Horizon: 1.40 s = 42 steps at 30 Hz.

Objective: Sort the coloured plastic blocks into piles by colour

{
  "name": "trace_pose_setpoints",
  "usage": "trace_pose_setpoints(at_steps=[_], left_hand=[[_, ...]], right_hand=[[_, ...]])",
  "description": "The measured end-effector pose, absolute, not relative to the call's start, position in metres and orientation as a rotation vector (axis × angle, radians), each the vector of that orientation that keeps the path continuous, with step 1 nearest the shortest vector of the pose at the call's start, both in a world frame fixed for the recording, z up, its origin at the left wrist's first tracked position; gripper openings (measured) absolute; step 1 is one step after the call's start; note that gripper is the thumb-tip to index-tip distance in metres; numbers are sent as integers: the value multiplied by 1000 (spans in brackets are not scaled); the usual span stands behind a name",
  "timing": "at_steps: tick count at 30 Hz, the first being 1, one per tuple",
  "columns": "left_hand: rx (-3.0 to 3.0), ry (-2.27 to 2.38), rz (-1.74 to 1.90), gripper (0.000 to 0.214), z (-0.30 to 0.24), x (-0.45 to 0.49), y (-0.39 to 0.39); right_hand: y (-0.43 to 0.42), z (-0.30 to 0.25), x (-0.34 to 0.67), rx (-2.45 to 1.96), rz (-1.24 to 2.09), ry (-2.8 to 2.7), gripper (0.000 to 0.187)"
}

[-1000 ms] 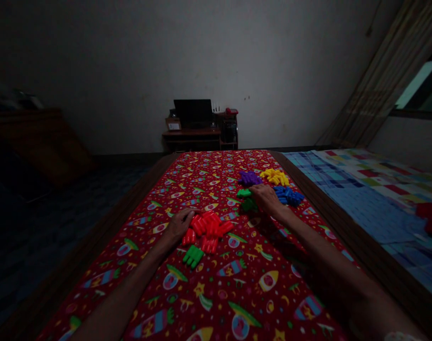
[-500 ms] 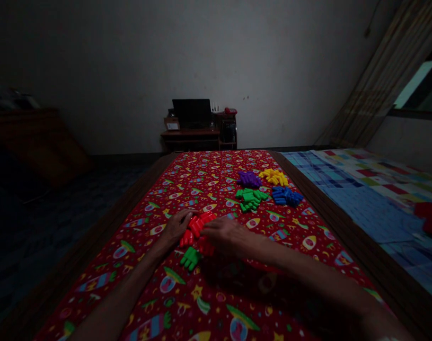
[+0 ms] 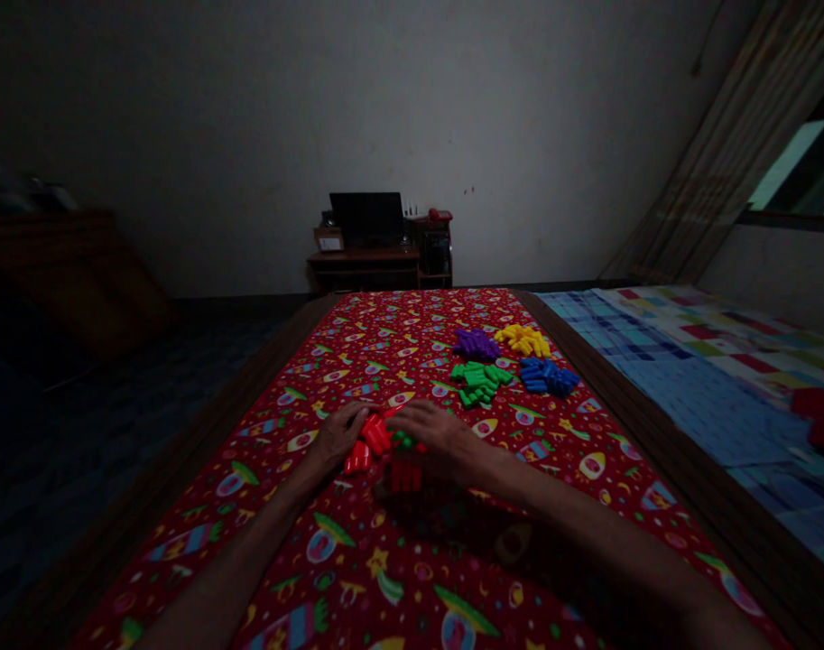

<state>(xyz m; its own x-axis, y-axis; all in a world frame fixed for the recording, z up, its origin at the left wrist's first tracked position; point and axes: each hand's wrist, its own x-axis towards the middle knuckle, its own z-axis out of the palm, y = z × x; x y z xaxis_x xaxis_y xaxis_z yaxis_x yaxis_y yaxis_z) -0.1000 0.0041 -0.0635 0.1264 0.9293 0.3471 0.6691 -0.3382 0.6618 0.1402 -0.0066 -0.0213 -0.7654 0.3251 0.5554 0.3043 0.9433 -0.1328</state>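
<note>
My left hand [image 3: 337, 435] lies on the red patterned cloth [image 3: 418, 569], its fingers apart and resting against the left side of a pile of red plastic pieces [image 3: 373, 440]. My right hand [image 3: 437, 435] is curled over the right side of that pile. Its fingers are closed on a green piece [image 3: 403, 442], with a few red pieces [image 3: 404, 476] just below it. The room is dim, so the grip is partly hidden.
Farther up the cloth lie sorted heaps: green [image 3: 480, 381], purple [image 3: 475, 343], yellow [image 3: 523, 339] and blue [image 3: 548, 376]. A patchwork sheet [image 3: 689, 361] lies to the right, with a red object [image 3: 821, 417] on it. A desk with a monitor [image 3: 374, 239] stands at the far wall.
My right hand came back from the green heap to the red pile. The green piece that lay below the red pile is now under its fingers. My left hand stayed put.
</note>
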Motion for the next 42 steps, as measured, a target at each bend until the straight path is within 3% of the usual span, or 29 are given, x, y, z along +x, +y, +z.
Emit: trace_pose_setpoints(at_steps=[4, 10, 17, 22, 30, 35, 42], left_hand=[[2062, 1566, 1034, 42, -60, -98, 3], [2064, 1589, 1031, 41, -60, -97, 2], [2075, 1579, 1029, 43, -64, -100, 5], [2044, 1594, 1043, 43, -63, -99, 3], [2055, 1578, 1036, 44, -62, -97, 2], [2054, 1573, 1034, 45, -64, -99, 4], [2071, 1572, 1031, 45, -62, -99, 6]], right_hand=[[47, -15, 199, -822, 21, -2196, 31], [87, -36, 251, -1168, 13, -2213, 21], [64, -27, 224, -1041, 34, -2151, 21], [5, -33, 170, -717, 204, -2560, 22], [-8, -62, 165, -733, 157, -2674, 56], [-12, -66, 203, -673, 216, -2572, 51], [-4, -62, 294, -1141, 58, -2393, 37]])
